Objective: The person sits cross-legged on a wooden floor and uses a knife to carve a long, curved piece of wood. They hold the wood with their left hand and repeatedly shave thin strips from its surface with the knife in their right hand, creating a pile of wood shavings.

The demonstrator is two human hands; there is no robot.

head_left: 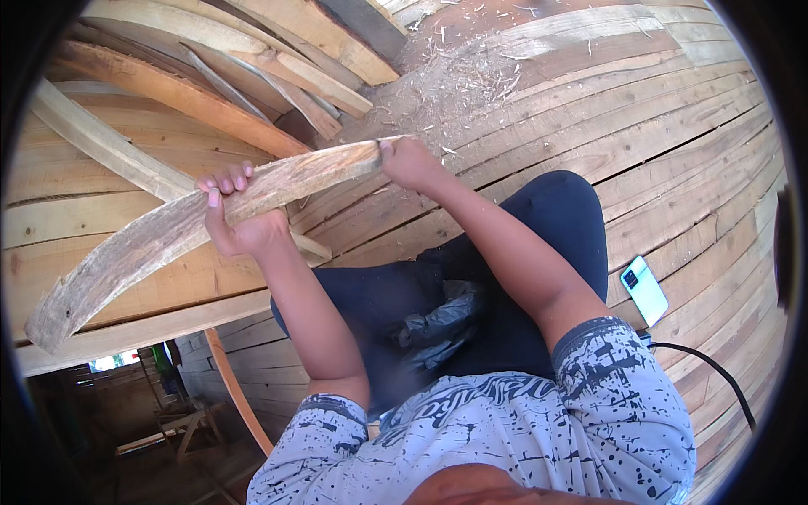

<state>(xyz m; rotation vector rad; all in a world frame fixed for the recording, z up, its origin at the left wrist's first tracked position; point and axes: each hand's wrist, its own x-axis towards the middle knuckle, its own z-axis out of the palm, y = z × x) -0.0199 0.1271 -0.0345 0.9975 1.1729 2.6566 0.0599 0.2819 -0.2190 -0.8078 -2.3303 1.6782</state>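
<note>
A long rough-sawn wooden board (143, 244) slants across in front of me, its far left end lower and its right end raised. My left hand (240, 210) grips it near the middle, thumb on the near side and fingers over the far edge. At the board's right end my right hand (411, 164) is closed around the tip. Under the board, another pale timber (109, 151) crosses at an angle, and its end (310, 247) shows just past my left wrist. A crumpled dark plastic bag (442, 324) lies in my lap.
Several planks (227, 50) are piled at the upper left. Wood shavings (471, 88) litter the plank floor (673, 185) ahead. A light-blue phone (645, 290) lies on the floor to my right, near a black cable (715, 366). At lower left the flooring ends at an edge (160, 328) above a dark lower space.
</note>
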